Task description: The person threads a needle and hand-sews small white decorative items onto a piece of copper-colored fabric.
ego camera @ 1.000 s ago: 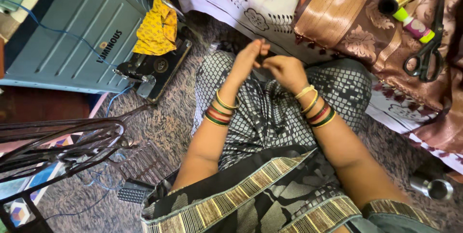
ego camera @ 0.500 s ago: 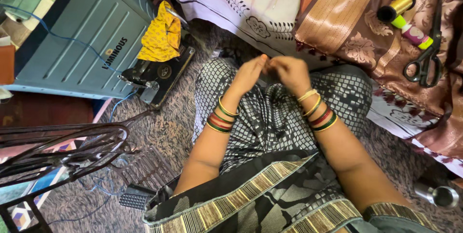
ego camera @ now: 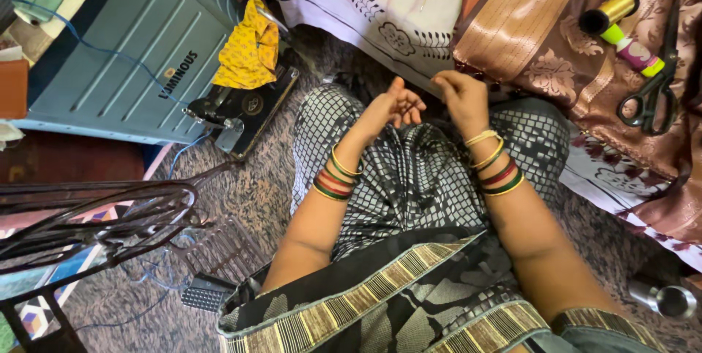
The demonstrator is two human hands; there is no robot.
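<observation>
Landmark: brown brocade cloth (ego camera: 563,53), beside my knees.
Left hand (ego camera: 395,107): fingers spread, empty, near its edge.
Right hand (ego camera: 461,97): curled; grip unclear to me.
On it: scissors (ego camera: 647,101), gold thread spool (ego camera: 605,13).
Leftward: yellow cloth (ego camera: 248,46) on sewing machine (ego camera: 245,108).

We see one printed label (ego camera: 178,75): a short line of dark lettering set slantwise on the ribbed top of the grey-blue box (ego camera: 124,46) at the upper left, close to its right-hand edge and near the yellow cloth (ego camera: 248,50). On the brown patterned fabric at the upper right lies a small spool (ego camera: 638,53) with a pink-and-white paper band round its middle and bright green ends, just beside the gold thread spool (ego camera: 607,13). We find no packages, signs or screens.
</observation>
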